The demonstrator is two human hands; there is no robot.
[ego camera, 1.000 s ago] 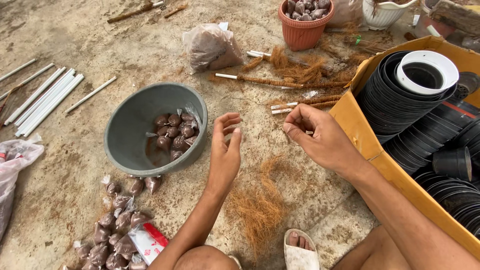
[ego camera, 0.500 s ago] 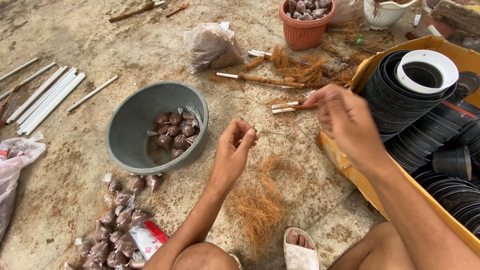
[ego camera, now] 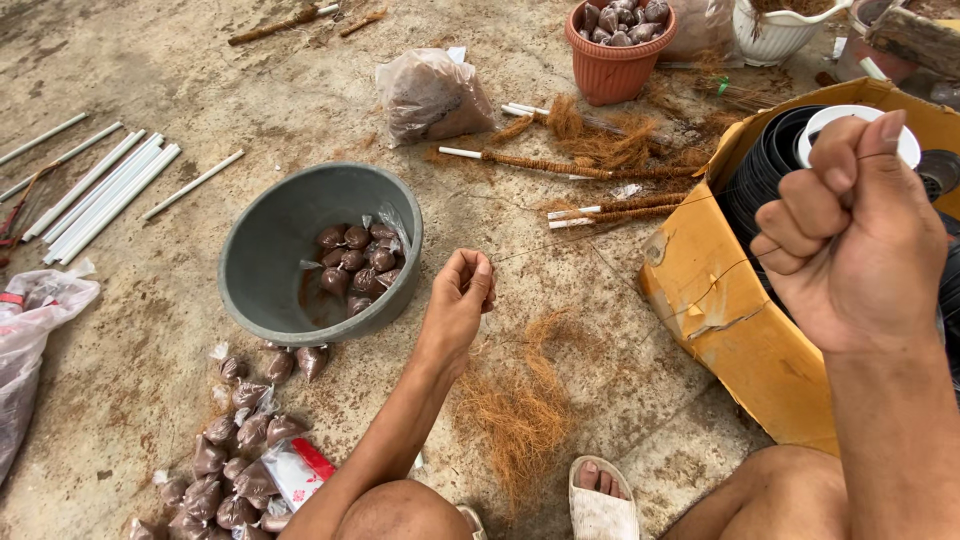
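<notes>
Far left: white rods (ego camera: pixel 100 195) laid side by side on the concrete floor (ego camera: pixel 200 90), with a clear plastic bag (ego camera: pixel 35 340) below them at the frame edge.

Left of centre: grey basin (ego camera: pixel 270 250) holding small brown filled pouches (ego camera: pixel 352 262); more such pouches (ego camera: pixel 240 440) scattered on the floor just below the basin.

Centre: left hand (ego camera: pixel 458 305), grip closed into a loose fist, fingertips pinched on one end of a thin fibre strand (ego camera: pixel 600 232). Loose brown coir fibre pile (ego camera: pixel 520 405) on the floor directly beneath and right of that hand. Farther up: fibre-wrapped sticks (ego camera: pixel 570 168), a filled plastic bag (ego camera: pixel 430 95), a terracotta pot (ego camera: pixel 612 60).

Strand stretched taut from the left hand up and rightward, passing in front of the yellow cardboard box (ego camera: pixel 710 290) of stacked black pots (ego camera: pixel 765 165).

Right: right hand (ego camera: pixel 850 240), raised close to the camera, grip closed in a fist with thumb pressed on the forefinger, holding the strand's other end; exact contact point hidden by the fingers.
</notes>
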